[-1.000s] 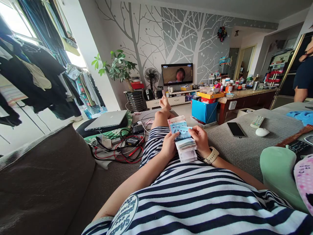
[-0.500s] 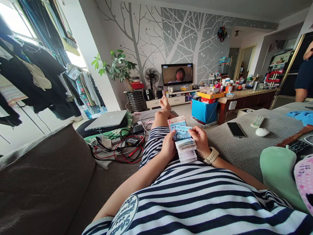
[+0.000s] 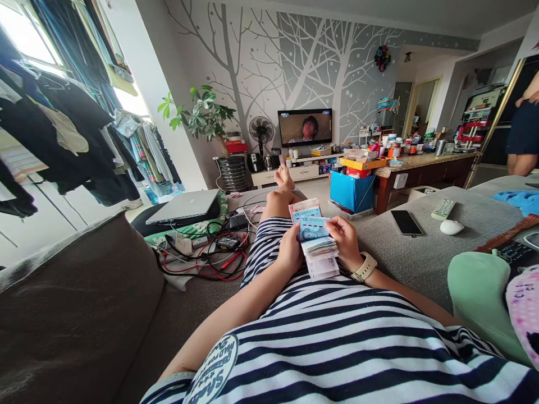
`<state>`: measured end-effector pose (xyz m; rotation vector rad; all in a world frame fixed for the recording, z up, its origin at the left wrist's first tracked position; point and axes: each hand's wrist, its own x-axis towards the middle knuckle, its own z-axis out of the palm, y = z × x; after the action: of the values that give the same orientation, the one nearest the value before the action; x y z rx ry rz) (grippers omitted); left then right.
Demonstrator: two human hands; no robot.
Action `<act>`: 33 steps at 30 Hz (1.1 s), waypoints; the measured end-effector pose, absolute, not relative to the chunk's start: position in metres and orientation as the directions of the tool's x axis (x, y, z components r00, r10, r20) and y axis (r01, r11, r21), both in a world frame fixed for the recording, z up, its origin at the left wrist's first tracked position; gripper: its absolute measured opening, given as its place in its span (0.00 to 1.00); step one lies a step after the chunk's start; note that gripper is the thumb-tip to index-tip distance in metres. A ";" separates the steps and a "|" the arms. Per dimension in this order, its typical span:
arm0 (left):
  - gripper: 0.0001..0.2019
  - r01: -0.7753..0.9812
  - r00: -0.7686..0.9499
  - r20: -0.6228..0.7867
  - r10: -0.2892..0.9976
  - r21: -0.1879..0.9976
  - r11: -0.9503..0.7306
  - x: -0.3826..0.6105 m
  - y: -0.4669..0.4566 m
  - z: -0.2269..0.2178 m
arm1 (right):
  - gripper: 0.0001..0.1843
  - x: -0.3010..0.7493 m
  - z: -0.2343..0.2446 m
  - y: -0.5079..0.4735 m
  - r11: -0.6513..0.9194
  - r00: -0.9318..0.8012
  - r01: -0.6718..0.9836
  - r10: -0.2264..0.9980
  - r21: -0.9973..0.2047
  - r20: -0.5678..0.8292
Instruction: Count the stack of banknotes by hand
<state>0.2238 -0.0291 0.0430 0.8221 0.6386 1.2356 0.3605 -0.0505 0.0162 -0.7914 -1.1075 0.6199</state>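
Note:
A stack of banknotes [image 3: 320, 248] lies folded between my two hands above my lap. Blue notes face me at the top, a pinkish note sticks out behind them, and a pale purple one hangs below. My left hand [image 3: 291, 248] grips the stack along its left side, thumb near the blue note. On the right, my right hand [image 3: 345, 241] pinches the upper right corner of the front blue note between thumb and fingers. The fingers behind the notes are hidden. A light watch [image 3: 365, 267] is on my right wrist.
Tangled cables [image 3: 210, 252] and a closed laptop [image 3: 185, 206] lie to the left on the sofa. A phone [image 3: 406, 223], a remote [image 3: 443, 209] and a white mouse [image 3: 451, 227] rest to the right. Another person [image 3: 524, 123] stands at the far right edge.
My hands and the banknotes have barely moved; the front blue note has shifted very slightly. At the far right, the other person has come further into view, a hand now at the waist.

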 end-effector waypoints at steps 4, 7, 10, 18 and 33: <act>0.15 -0.540 0.207 0.013 0.978 0.835 0.103 0.222 -0.030 0.043 | 0.24 0.359 0.017 -0.052 0.580 0.329 -0.058 0.780 -0.813 0.533; 0.15 -0.539 0.200 0.015 0.980 0.836 0.097 0.221 -0.031 0.043 | 0.24 0.358 0.017 -0.052 0.569 0.328 -0.083 0.791 -0.818 0.517; 0.15 -0.543 0.197 0.010 0.980 0.834 0.100 0.220 -0.031 0.043 | 0.23 0.357 0.015 -0.052 0.571 0.327 -0.094 0.792 -0.816 0.517; 0.19 -0.547 0.195 -0.016 0.981 0.828 0.122 0.218 -0.037 0.047 | 0.27 0.354 0.012 -0.055 0.606 0.304 -0.120 0.777 -0.786 0.552; 0.21 -0.488 0.179 -0.004 0.984 0.868 0.093 0.209 -0.049 0.051 | 0.25 0.343 0.006 -0.050 0.511 0.342 -0.234 0.840 -0.827 0.422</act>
<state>0.2088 -0.0494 0.0508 0.8670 0.7285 1.2499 0.3429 -0.0504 0.0062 -0.7423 -0.9772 0.7883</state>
